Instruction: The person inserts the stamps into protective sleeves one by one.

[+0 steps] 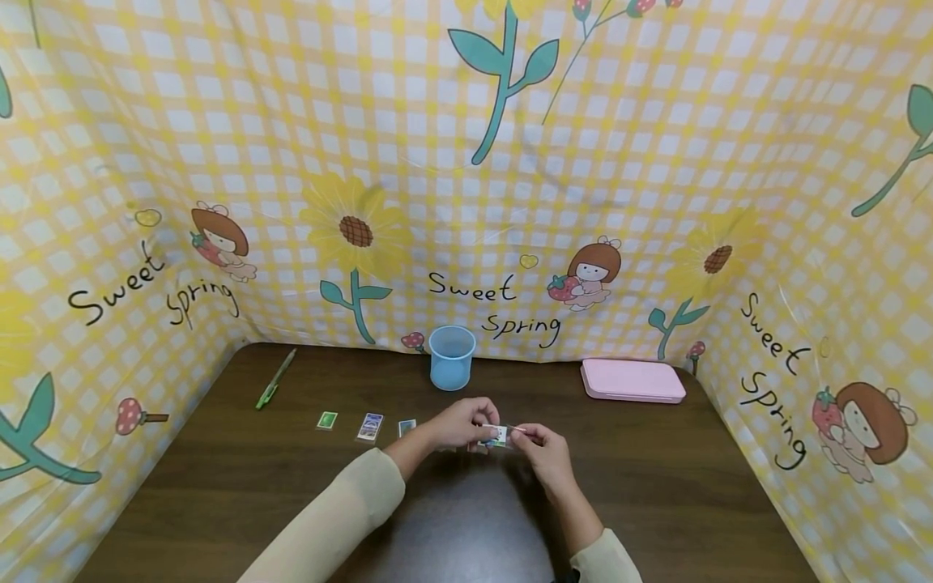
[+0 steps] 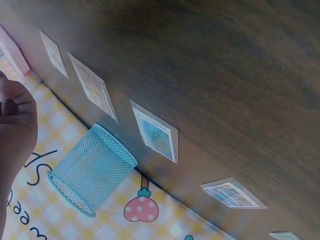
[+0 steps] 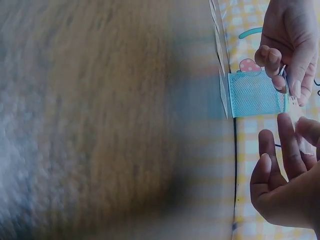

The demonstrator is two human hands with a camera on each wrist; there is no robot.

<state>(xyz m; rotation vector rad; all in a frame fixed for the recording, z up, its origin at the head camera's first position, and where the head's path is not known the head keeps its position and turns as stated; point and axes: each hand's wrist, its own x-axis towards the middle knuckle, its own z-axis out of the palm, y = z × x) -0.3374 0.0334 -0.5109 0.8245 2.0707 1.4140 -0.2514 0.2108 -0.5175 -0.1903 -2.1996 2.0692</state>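
Observation:
Over the middle of the table, my left hand [image 1: 465, 423] and right hand [image 1: 548, 457] hold a small stamp in a clear sleeve [image 1: 500, 436] between them. The left thumb and fingers pinch its left side; the right thumb and forefinger pinch the other. In the right wrist view the left hand [image 3: 290, 40] is above and the right hand [image 3: 287, 187] below, with the sleeve blurred between. Beneath the hands lies a row of sleeved stamps: a green one [image 1: 327, 420], a purple one [image 1: 370, 427] and a blue one [image 2: 157, 136], plus others partly hidden in the head view.
A light blue mesh pen holder [image 1: 451, 360] stands at the table's back edge. A pink pencil case [image 1: 632, 380] lies at the back right, a green pen [image 1: 275, 380] at the back left. A yellow checked cloth [image 1: 452, 202] hangs around the dark wooden table [image 1: 240, 494].

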